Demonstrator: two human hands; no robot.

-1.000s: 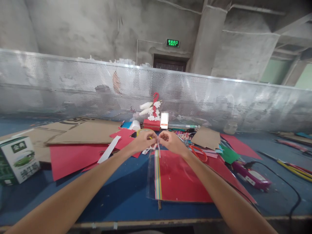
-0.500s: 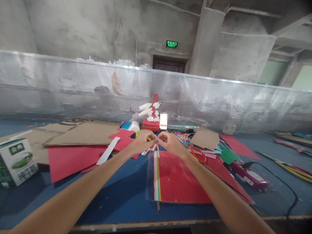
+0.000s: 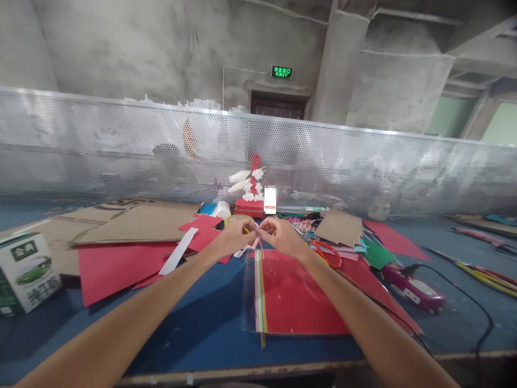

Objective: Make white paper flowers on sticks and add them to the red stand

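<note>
My left hand (image 3: 236, 235) and my right hand (image 3: 279, 236) meet fingertip to fingertip above the blue table (image 3: 194, 318). Together they pinch a thin white and pink strip (image 3: 258, 240) that hangs a little between them. Right below lies a clear plastic sleeve (image 3: 291, 293) holding red paper and a band of coloured strips. White paper scraps (image 3: 244, 250) lie under my left hand. A roll of tape (image 3: 236, 218) sits just behind my left hand.
Red paper sheets (image 3: 117, 261) and cardboard (image 3: 137, 221) cover the left side, with a milk carton (image 3: 26, 269) at the far left. Red scissors (image 3: 327, 253), a purple glue gun (image 3: 416, 288) with its black cord, and coloured paper lie right. A red and white paper model (image 3: 252, 191) stands before the perforated metal screen (image 3: 363, 161).
Both hands stay pinched together on the strip and have barely moved. The strip's hanging end looks shorter now. The view has shifted slightly.
</note>
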